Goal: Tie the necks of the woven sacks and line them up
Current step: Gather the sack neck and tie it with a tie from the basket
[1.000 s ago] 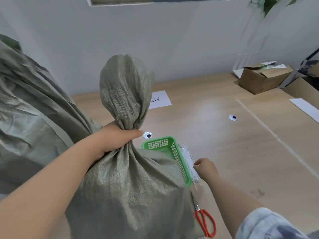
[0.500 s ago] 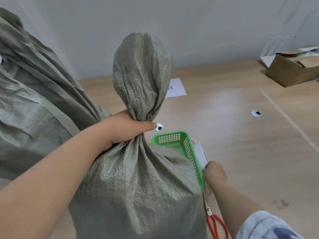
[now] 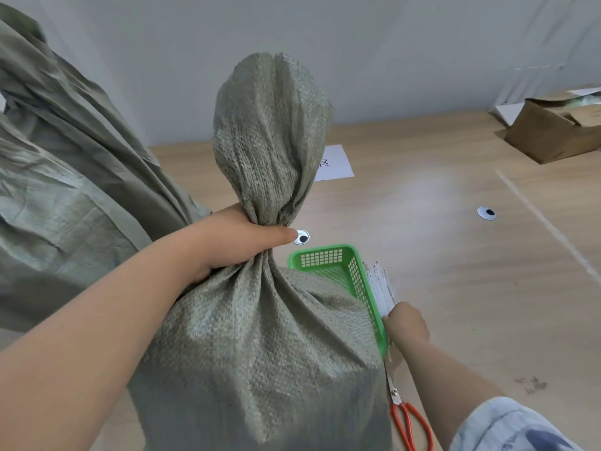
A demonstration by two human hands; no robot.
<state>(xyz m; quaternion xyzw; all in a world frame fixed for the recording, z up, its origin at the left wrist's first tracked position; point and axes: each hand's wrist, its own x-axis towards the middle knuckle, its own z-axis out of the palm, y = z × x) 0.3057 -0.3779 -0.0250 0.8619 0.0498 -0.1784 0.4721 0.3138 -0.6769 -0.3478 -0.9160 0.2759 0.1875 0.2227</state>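
At the left, loose sacks (image 3: 65, 177) slump; the left hand (image 3: 234, 242) is clenched around the upright woven sack (image 3: 260, 336) at its gathered neck. Right and nearer, the right hand (image 3: 406, 323) pinches white ties (image 3: 382, 286) beside the green basket (image 3: 341, 271), below the neck.

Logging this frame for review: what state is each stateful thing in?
Woven sack: upright, neck bunched, untied.
Left hand: grip closed around the neck.
Right hand: closed on white ties.
Green basket: upright, partly hidden behind the sack.
Scissors: lying flat, blades closed.
Cardboard box: flaps open.
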